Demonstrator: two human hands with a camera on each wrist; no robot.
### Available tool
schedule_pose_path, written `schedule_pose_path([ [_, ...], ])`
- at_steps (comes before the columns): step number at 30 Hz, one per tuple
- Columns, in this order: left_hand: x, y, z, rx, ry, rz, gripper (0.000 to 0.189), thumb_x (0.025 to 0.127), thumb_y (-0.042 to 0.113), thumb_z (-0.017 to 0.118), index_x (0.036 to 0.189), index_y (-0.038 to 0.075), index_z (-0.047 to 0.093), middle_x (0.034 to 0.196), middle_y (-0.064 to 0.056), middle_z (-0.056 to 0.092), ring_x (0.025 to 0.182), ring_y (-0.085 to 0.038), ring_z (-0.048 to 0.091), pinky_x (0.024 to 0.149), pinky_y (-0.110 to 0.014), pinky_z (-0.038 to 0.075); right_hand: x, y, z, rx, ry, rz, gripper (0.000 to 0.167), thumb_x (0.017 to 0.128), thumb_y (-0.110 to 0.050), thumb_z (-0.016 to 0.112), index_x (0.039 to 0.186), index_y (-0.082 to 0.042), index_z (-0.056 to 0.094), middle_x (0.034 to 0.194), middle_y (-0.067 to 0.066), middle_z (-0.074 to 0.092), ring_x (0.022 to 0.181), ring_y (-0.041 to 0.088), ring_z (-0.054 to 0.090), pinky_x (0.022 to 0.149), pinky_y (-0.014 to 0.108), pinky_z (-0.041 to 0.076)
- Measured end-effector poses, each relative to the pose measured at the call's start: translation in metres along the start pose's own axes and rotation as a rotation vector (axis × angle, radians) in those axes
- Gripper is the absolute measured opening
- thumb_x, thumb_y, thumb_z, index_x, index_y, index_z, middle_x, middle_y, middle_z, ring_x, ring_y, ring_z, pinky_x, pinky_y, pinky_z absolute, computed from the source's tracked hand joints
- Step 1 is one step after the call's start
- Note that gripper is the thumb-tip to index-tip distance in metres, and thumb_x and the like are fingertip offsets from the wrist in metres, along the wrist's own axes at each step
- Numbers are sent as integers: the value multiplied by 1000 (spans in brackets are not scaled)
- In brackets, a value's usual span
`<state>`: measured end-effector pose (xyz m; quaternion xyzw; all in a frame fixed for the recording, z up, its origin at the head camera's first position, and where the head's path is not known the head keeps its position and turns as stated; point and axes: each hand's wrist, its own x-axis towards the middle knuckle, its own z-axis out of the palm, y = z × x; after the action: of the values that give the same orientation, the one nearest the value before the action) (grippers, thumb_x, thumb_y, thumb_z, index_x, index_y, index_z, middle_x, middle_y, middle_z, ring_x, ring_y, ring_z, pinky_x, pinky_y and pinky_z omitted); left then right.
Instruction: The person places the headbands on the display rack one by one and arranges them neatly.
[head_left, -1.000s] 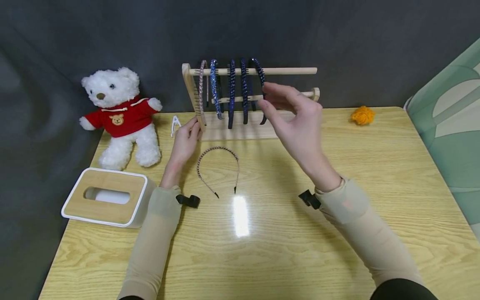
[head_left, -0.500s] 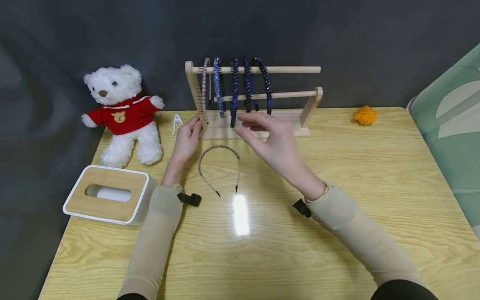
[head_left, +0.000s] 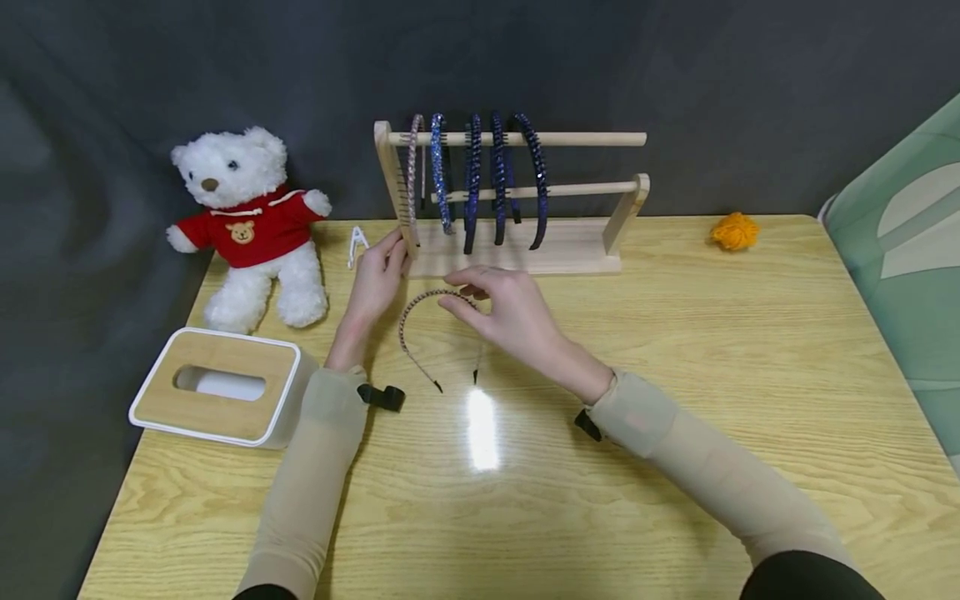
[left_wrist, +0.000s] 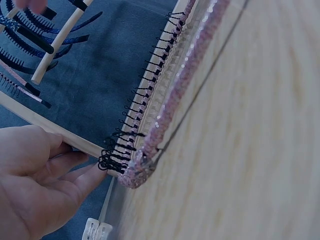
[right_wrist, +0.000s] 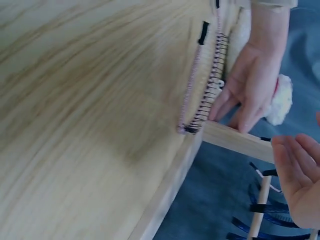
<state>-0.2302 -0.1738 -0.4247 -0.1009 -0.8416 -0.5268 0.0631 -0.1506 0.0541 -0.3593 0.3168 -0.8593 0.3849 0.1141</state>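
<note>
A thin pink toothed headband (head_left: 404, 333) lies on the table in front of a wooden headband rack (head_left: 555, 260). My left hand (head_left: 377, 283) grips the rack's left end low down; in the left wrist view its fingers curl round the wooden edge. Over the headband's top right part hovers my right hand (head_left: 517, 312), thumb and fingers apart. The right wrist view shows that right hand (right_wrist: 300, 175) with extended fingers and a gap between it and the headband (right_wrist: 189, 95). Several headbands hang on the rack, among them a pink one (head_left: 412, 179) and dark blue ones (head_left: 537, 175).
A white teddy bear (head_left: 243, 233) in a red sweater sits at the left, behind a tissue box (head_left: 213, 387). A white clip (head_left: 357, 244) lies beside the rack's left end. Far right on the table (head_left: 675, 350) is an orange yarn ball (head_left: 734, 231).
My right hand has moved down and left from the last dark blue headband on the rack to above the pink headband on the table. My left hand stays at the rack's end.
</note>
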Motion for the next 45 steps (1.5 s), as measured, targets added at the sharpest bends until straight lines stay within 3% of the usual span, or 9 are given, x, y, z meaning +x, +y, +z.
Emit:
schedule_pose_path([
  [8, -2, -1, 1, -7, -2, -8, 35, 119, 19, 39, 118, -5, 65, 84, -25, 53, 72, -25, 48, 64, -28, 39, 9, 19, 15, -74, -172, 110, 35, 101, -20, 79, 127, 3, 74, 122, 18, 76, 101, 32, 76, 89, 37, 60],
  [14, -4, -3, 0, -4, 2, -25, 36, 119, 18, 40, 132, -2, 66, 86, -24, 54, 78, -27, 52, 70, -27, 42, 22, 28, 24, -106, -258, 167, 36, 101, -18, 79, 129, 3, 73, 124, 18, 75, 102, 30, 77, 88, 36, 61],
  [19, -3, -3, 0, 3, 1, -6, 34, 119, 20, 40, 116, -3, 65, 82, -22, 52, 69, -24, 45, 63, -30, 36, 28, 33, 29, -128, -306, 197, 38, 100, -20, 80, 131, 2, 72, 126, 17, 75, 104, 28, 77, 90, 36, 60],
  [28, -3, -1, 1, -2, 1, -12, 33, 119, 22, 40, 113, 0, 64, 84, -24, 53, 70, -23, 45, 62, -30, 35, 37, 42, 38, -149, -370, 235, 37, 100, -17, 79, 132, 1, 72, 125, 15, 75, 111, 29, 73, 97, 39, 57],
  [32, -2, 0, 2, 2, 8, -8, 34, 119, 22, 40, 112, -1, 64, 84, -24, 54, 71, -22, 47, 63, -29, 37, 40, 44, 40, -180, -391, 226, 34, 99, -17, 81, 127, 1, 74, 115, 13, 77, 101, 27, 73, 91, 36, 58],
  [37, 0, 1, 2, 12, 11, 0, 34, 119, 21, 41, 112, -2, 65, 84, -23, 54, 71, -21, 47, 64, -28, 37, 44, 46, 42, -240, -405, 200, 19, 98, -18, 82, 107, -3, 77, 100, 9, 77, 87, 24, 71, 81, 36, 57],
  [45, 0, 1, 2, 14, 11, -7, 34, 119, 21, 40, 110, -2, 63, 85, -24, 54, 74, -23, 48, 65, -29, 37, 48, 45, 48, -324, -423, 173, 14, 96, -18, 84, 98, -7, 76, 97, 7, 74, 88, 24, 69, 80, 38, 55],
])
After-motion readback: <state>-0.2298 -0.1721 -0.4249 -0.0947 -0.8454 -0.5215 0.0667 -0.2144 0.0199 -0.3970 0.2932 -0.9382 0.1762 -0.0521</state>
